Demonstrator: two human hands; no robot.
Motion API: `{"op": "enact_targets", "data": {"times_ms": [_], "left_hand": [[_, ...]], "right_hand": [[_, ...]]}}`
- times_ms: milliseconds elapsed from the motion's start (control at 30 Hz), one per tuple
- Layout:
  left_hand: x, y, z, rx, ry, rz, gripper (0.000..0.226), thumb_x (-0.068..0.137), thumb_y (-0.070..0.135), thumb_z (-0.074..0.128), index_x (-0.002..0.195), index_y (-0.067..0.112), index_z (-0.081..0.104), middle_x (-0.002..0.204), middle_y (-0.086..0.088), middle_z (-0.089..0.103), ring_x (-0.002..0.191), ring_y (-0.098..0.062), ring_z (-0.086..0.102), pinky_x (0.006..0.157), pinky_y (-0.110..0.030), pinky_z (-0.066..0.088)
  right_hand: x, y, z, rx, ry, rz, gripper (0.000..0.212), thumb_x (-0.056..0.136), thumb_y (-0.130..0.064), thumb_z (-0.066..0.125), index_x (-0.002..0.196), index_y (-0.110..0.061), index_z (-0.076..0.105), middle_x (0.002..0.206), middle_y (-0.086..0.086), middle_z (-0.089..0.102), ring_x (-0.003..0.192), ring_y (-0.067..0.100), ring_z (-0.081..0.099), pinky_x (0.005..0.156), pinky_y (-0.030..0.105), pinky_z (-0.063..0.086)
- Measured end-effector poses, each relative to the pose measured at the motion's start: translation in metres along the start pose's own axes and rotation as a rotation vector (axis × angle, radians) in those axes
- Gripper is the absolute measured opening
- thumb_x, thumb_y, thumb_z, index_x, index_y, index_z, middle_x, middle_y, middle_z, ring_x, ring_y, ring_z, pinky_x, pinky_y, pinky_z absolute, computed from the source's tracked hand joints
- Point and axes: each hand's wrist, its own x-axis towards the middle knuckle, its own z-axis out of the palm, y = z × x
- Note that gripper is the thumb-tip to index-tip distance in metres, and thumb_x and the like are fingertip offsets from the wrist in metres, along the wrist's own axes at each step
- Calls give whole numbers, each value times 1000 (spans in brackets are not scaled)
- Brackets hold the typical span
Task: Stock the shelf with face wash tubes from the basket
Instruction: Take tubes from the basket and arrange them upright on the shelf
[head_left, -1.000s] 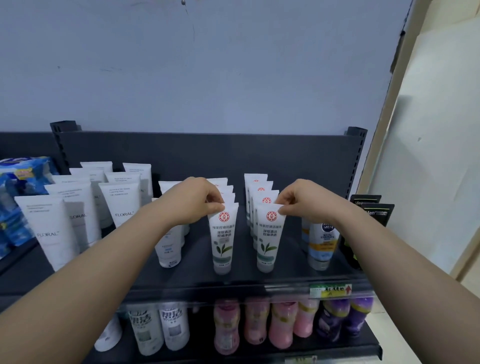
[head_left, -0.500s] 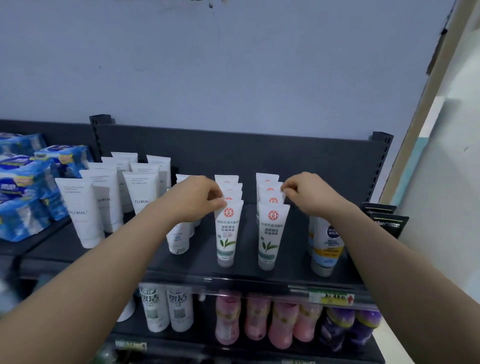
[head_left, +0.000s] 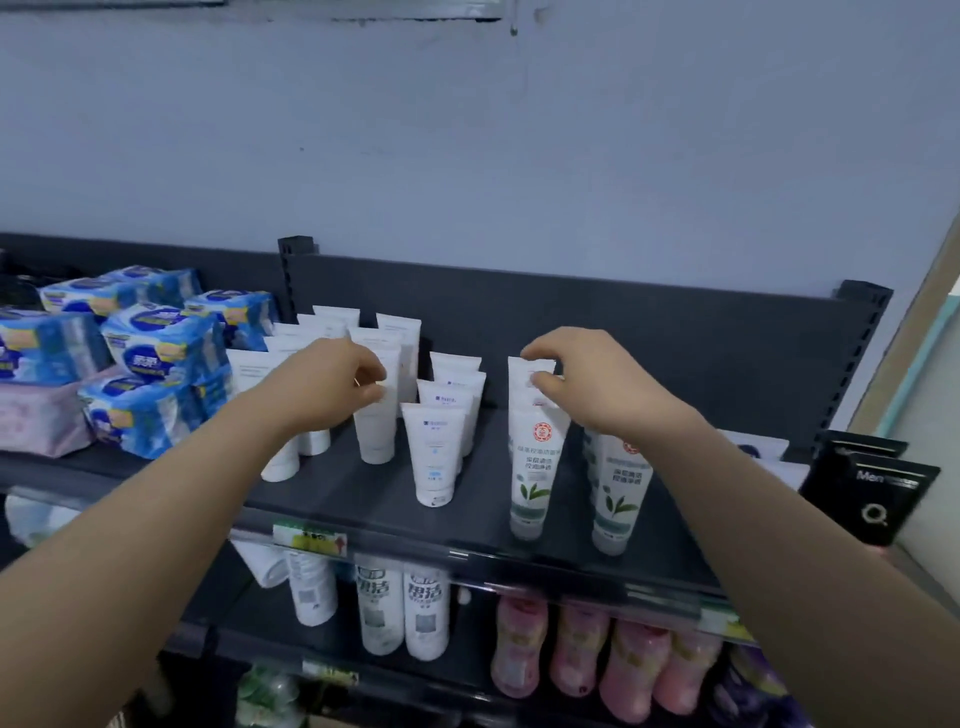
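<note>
Pinching a tube (head_left: 530, 366), right hand (head_left: 597, 387) (box (head_left: 878, 488): "Men").

The shelf (head_left: 363, 493) is dark grey and the wall (head_left: 519, 156) pale blue-grey. The leaf-print face wash tubes (head_left: 535, 467) are white with a round red emblem, dark lettering and green leaves, shading to grey-green at the cap. The blue-marked tubes (head_left: 434, 452) are white, as are the plain white tubes (head_left: 376, 431). The wrapped packs (head_left: 156, 348) are blue and white with yellow patches. The packets (head_left: 872, 493) are black with white lettering. The lower bottles (head_left: 571, 654) are pink.
</note>
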Motion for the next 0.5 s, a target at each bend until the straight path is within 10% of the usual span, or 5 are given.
{"op": "enact_targets", "data": {"times_ms": [500], "left_hand": [[47,-43,60,-298,-224,288,19,91,25,57,90,11,69,83,-1,70,79,-17,65,75,-38,56]], "right_hand": [[60,-62,99,-151,-160,252,21,86,-7,54,94,-13,73,101,0,64,84,16,58,72,29,46]]}}
